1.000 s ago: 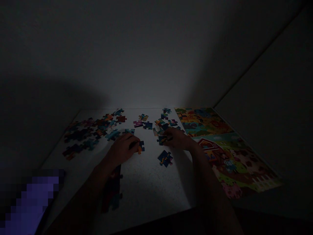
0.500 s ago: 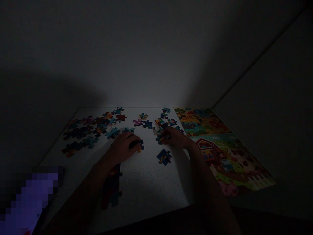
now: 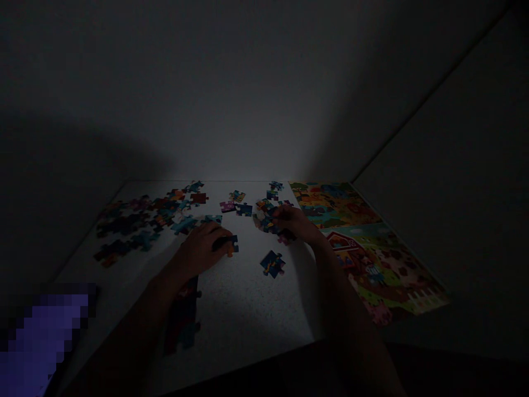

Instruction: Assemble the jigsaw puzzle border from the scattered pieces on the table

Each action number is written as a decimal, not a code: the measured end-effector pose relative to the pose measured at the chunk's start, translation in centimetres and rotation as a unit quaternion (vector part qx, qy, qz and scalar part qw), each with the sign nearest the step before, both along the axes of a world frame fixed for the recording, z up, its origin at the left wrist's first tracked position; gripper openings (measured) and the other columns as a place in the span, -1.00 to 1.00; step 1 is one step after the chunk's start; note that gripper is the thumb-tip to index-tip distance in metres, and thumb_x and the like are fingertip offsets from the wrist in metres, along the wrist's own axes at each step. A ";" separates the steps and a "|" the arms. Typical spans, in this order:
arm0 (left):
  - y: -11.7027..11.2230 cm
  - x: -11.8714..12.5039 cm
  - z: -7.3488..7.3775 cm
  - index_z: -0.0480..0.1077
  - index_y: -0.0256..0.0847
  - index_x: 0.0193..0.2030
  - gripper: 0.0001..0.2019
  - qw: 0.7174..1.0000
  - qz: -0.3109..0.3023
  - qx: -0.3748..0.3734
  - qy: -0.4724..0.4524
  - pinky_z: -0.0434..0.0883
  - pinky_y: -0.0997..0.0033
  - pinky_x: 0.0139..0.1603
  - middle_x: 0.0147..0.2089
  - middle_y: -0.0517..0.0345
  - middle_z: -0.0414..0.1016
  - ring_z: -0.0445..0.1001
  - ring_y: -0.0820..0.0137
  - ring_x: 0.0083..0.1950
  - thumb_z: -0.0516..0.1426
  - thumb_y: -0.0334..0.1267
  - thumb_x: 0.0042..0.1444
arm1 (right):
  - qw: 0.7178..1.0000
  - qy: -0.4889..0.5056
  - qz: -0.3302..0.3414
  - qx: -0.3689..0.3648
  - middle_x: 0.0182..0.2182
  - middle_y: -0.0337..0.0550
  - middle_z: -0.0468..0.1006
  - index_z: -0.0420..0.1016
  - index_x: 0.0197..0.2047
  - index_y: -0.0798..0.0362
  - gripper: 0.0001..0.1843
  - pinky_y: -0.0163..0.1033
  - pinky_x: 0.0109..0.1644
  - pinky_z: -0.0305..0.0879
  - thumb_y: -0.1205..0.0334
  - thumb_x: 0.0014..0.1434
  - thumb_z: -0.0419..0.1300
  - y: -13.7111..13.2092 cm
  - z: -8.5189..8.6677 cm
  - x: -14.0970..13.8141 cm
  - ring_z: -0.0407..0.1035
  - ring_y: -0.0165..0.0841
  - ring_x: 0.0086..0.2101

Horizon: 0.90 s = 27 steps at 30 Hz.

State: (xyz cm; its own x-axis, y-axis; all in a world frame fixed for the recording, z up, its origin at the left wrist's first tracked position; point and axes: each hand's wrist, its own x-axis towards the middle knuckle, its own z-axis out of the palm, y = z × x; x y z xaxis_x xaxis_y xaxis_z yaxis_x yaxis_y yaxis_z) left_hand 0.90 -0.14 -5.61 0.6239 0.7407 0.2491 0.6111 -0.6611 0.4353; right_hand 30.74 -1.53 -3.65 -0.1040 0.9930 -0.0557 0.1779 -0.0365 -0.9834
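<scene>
My left hand is closed around a dark blue and orange puzzle piece, low over the white table. Over a small heap of puzzle pieces at centre right, my right hand has its fingers drawn together at the heap's edge. Whether a piece is pinched there is hard to see in the dim light. Nearer me lies a loose blue puzzle piece with yellow marks. A joined strip of puzzle pieces rests partly behind my left forearm.
Many loose pieces are spread across the left of the table. A few more, including a pink piece, lie near the back middle. Two colourful picture sheets are at the right. A pixelated purple screen glows at lower left.
The whole view has shifted slightly. My right hand has moved a little away from me over the heap, where pieces have shifted. My left hand keeps its puzzle piece.
</scene>
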 end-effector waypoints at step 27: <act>-1.1 0.3 1.0 0.44 -0.06 0.03 -0.63 0.998 0.002 -0.047 0.046 0.28 0.09 0.20 0.04 0.08 0.38 0.36 0.15 0.11 0.25 -0.08 0.09 | 0.984 -0.130 0.114 0.049 -0.27 -0.15 0.54 0.51 -0.18 0.07 -0.83 -0.25 -0.15 0.34 0.24 0.13 0.22 -1.1 -0.9 -5.9 0.41 -0.36 -0.25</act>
